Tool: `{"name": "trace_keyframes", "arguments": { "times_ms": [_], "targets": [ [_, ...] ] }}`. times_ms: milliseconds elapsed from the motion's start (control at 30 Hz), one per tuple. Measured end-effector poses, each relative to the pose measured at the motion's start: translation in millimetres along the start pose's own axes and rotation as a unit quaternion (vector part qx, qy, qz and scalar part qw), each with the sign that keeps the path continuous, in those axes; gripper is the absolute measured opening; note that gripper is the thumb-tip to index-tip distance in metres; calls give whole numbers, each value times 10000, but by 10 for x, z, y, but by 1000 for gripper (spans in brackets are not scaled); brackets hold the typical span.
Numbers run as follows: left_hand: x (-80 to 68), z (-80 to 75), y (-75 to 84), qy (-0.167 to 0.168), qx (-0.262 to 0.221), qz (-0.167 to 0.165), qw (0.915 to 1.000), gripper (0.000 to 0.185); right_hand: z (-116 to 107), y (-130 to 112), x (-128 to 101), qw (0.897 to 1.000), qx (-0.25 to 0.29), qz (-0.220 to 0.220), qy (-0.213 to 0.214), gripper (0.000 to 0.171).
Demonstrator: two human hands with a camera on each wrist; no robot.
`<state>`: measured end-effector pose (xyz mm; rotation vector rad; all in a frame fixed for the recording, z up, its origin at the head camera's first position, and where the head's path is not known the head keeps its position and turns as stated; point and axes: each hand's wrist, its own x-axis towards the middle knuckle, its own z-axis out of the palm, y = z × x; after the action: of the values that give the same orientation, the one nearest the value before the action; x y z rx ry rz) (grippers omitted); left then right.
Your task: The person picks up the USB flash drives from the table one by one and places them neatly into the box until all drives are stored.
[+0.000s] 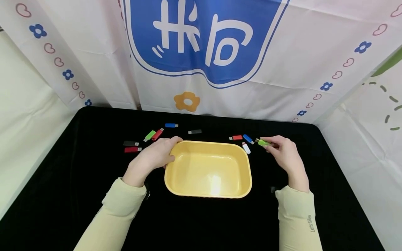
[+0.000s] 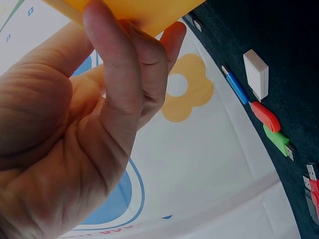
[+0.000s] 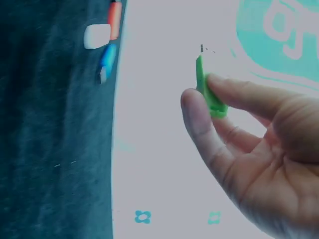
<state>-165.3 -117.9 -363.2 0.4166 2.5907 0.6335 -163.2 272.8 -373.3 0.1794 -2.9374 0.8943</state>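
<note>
My left hand [image 1: 156, 155] grips the upper left rim of a yellow plastic basin [image 1: 204, 170] with nothing inside. In the left wrist view, the curled fingers [image 2: 119, 64] hold the edge of the basin [image 2: 154, 12]. Between thumb and fingertips, my right hand [image 1: 286, 153] pinches a green USB stick [image 1: 263, 142], its metal plug pointing left. The right wrist view shows that green USB stick [image 3: 211, 94] upright in the pinch. Nearest to this hand lie a blue USB stick [image 1: 248, 139], a white one [image 1: 246, 148] and a red one [image 1: 235, 137].
Left of the basin and behind it lie more USB sticks: red [image 1: 133, 149], black [image 1: 130, 143], green [image 1: 149, 135], another red [image 1: 158, 134], blue [image 1: 171, 125] and dark grey [image 1: 195, 131]. A black cloth [image 1: 207, 223] covers the table. Behind hangs a printed white curtain [image 1: 110, 80].
</note>
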Motion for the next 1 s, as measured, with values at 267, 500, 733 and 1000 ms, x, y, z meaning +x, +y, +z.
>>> {"name": "trace_keyframes", "arguments": {
  "times_ms": [267,500,733,1000],
  "targets": [
    [14,14,-30,232,53,145,9996,44,-49,-255,-43,9971,547,-144,500,15],
    [16,5,-4,165,32,24,9999,46,-12,-434,-74,9931,691,-935,-185,19],
    [15,-1,2,90,-54,-21,9999,47,203,-537,-40,9782,281,-1561,-1340,26],
    [16,-4,-12,96,-117,41,9999,46,385,-635,-21,9718,32,-1493,-1825,24]
  ]
}}
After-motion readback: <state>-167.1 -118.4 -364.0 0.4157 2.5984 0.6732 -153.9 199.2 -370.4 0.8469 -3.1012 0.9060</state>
